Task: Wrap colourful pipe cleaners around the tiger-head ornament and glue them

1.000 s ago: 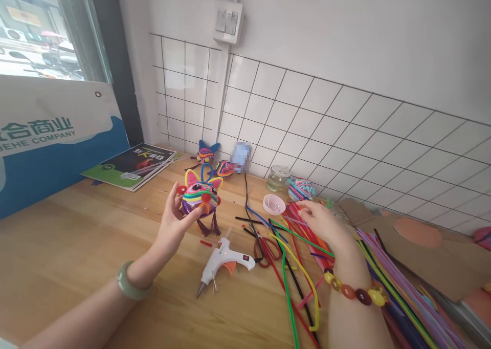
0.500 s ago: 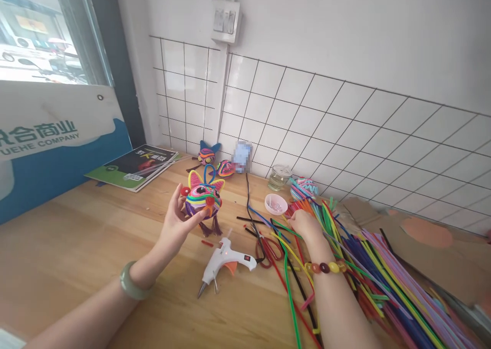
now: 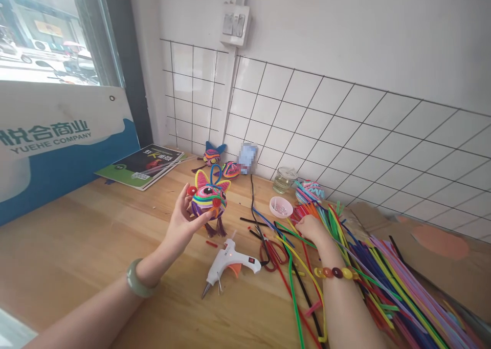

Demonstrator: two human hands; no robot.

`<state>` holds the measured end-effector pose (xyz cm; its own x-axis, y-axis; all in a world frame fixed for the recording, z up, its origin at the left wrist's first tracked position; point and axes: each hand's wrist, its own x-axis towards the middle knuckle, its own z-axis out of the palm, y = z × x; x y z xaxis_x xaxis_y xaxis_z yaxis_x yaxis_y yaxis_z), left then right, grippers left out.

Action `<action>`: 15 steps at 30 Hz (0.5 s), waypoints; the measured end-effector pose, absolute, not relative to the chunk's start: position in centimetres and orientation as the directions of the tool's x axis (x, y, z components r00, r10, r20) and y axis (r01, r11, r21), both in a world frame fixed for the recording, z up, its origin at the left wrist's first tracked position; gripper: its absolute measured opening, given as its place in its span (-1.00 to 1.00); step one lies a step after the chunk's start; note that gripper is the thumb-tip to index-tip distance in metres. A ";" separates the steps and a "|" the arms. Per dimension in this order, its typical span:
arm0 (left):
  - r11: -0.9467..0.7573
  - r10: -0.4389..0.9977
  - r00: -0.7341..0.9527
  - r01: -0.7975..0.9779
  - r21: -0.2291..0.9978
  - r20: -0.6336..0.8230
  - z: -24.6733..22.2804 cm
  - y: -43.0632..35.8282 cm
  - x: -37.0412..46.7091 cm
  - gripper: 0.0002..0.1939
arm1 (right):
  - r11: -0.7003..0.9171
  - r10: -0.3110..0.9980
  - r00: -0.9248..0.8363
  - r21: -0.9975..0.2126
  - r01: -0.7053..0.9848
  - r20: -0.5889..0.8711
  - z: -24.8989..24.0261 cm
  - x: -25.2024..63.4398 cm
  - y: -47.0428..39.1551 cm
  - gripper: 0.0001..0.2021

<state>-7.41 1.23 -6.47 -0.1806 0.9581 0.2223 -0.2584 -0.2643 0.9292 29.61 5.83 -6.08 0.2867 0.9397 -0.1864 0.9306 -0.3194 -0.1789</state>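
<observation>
A round, striped ornament [image 3: 209,198] with yellow-and-pink ears, a blue loop on top and dark tassels below is held upright in my left hand [image 3: 184,217], fingers and thumb round its side. My right hand [image 3: 311,228] reaches down at the near ends of the colourful pipe cleaners [image 3: 383,272]; its fingers are bent together, and whatever is between them is hidden. Between my arms a white glue gun [image 3: 226,262] lies on its side, nozzle toward me. Red-handled scissors [image 3: 274,254] lie under loose pipe cleaners beside it.
Behind are a pink bowl [image 3: 281,207], a glass jar [image 3: 284,180], a blue-pink ball [image 3: 309,191], two small ornaments [image 3: 212,154] and a blurred phone-like object [image 3: 247,158]. A magazine [image 3: 141,166] lies back left, cardboard [image 3: 429,257] at right. A black cord [image 3: 252,195] crosses the table.
The view has shifted slightly, so everything sits a little further right. My left hand still holds the ornament, and my right hand stays at the pipe cleaners.
</observation>
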 end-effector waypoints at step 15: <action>-0.287 0.954 -0.166 -0.269 0.919 0.249 -7.6 1.7 -7.5 0.05 | -0.044 0.794 0.330 -0.493 0.869 0.511 -0.2 31.4 3.2 -0.69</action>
<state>-7.54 1.69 -7.56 -0.1663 0.9542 0.2487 -0.2691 -0.2866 0.9195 31.41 3.17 -0.21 0.3300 0.7938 0.5109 0.8689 -0.0440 -0.4930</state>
